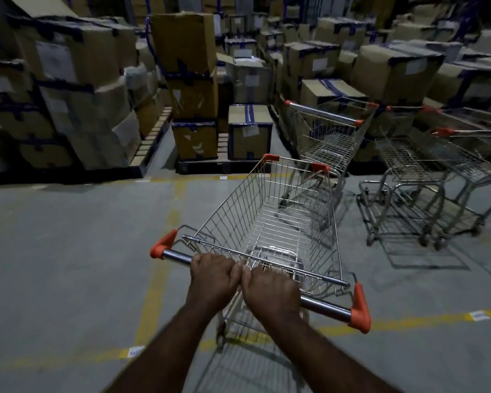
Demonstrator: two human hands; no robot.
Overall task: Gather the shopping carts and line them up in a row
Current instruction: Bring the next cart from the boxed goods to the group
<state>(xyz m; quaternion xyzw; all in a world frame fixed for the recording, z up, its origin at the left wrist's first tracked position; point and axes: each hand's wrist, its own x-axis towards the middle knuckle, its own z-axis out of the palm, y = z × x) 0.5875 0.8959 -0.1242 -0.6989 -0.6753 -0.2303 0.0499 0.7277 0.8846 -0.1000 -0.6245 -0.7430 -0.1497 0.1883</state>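
The middle of the handle bar (179, 256) hides under the left hand (211, 275) and the right hand (271, 290), and the fingertips curl out of sight beneath it. Both forearms (165, 350) run off the bottom edge. Just below the grip, the wheel (220, 333) is a blur. Ahead of the grip, the basket's nose (295, 163) overlaps the next cart (332, 137): touching or apart, can't tell. Far right of the grip, the last cart (479, 143) is sliced by the frame. The box labels (56, 65) and the floor sticker (135, 351) are too small to read.
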